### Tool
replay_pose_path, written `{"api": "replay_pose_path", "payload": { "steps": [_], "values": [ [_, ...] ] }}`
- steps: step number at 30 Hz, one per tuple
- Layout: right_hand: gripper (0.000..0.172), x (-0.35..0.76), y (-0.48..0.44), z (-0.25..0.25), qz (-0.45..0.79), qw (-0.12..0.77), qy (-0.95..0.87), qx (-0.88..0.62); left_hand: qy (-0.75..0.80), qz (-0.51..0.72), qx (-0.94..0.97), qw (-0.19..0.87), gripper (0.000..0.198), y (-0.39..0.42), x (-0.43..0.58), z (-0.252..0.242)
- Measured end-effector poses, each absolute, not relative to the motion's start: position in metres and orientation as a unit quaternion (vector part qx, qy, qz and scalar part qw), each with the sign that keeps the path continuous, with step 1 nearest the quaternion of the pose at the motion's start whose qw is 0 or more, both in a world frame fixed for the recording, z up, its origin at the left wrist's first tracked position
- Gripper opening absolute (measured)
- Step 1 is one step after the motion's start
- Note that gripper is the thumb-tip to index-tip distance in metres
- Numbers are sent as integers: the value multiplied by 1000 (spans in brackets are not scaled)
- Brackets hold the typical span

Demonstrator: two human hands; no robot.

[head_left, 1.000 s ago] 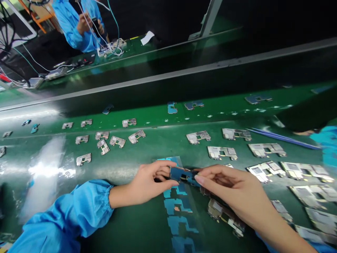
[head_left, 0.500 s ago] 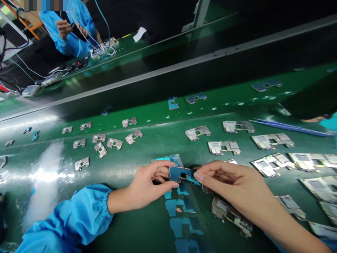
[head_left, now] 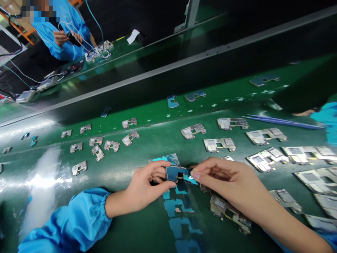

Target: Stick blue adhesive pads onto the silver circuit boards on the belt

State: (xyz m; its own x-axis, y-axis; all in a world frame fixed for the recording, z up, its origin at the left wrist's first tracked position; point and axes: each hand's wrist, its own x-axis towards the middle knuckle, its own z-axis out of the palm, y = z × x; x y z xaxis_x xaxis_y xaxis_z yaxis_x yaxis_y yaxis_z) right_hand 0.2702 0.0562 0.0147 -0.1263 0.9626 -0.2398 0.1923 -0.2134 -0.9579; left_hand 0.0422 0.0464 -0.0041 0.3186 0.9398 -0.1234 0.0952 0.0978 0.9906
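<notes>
Two bare hands are held over a green bench mat (head_left: pixel 147 147). A small rectangular blue-filmed circuit board (head_left: pixel 177 174) is pinched at the centre of view, its left end gripped by the pressed-together fingers of the left hand (head_left: pixel 149 184) and its right end by those of the right hand (head_left: pixel 231 182). A clear sheet bearing blue film pieces (head_left: pixel 179 211) is laid beneath, toward 6 o'clock. Silver metal-shielded circuit boards (head_left: pixel 219 144) and slim blue tweezers (head_left: pixel 283 121) are seen toward 2 o'clock.
</notes>
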Motion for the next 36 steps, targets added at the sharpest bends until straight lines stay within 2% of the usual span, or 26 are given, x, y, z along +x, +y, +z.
{"api": "replay_pose_path", "payload": {
  "steps": [29, 36],
  "values": [
    [17, 269, 57, 9, 551, 332, -513, -568, 446, 388, 581, 559, 38, 49, 45, 3],
    [17, 266, 56, 4, 467, 346, -546, -603, 471, 375, 537, 590, 38, 44, 43, 1]
  ]
}}
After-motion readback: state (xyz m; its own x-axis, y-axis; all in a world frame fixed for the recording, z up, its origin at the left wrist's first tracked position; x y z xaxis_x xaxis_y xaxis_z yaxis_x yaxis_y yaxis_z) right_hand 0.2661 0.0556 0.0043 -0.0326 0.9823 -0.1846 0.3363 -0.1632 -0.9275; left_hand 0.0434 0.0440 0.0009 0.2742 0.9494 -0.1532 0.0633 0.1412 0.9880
